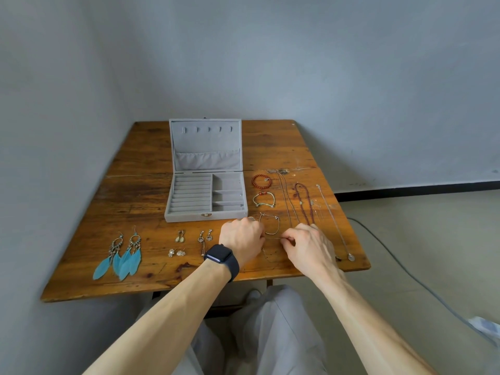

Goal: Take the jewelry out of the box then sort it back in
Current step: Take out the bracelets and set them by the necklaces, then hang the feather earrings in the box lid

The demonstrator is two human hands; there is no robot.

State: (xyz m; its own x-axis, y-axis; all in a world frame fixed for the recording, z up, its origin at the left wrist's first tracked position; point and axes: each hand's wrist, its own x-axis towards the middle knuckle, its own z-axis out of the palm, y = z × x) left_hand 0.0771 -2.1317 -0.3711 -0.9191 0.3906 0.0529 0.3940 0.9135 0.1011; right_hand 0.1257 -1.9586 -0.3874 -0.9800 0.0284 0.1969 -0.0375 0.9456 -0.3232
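Note:
A grey velvet jewelry box (206, 216) stands open on the wooden table (140, 201), its compartments bare. Jewelry lies spread on the table: blue feather earrings (121, 255), small earrings (180, 236), a red bead bracelet (260, 181), a cord bracelet (263, 199), a thin chain bracelet (270, 224) and long necklaces (304, 203). My left hand (240, 239) and my right hand (305, 244) are near the table's front edge. Between them they pinch a thin chain (273, 238) stretched from one to the other. My left wrist wears a dark watch.
A silver pendant necklace (335, 226) runs along the table's right edge. A grey cable (405, 269) lies on the floor to the right. Walls close in the table at the back and left. My legs are under the front edge.

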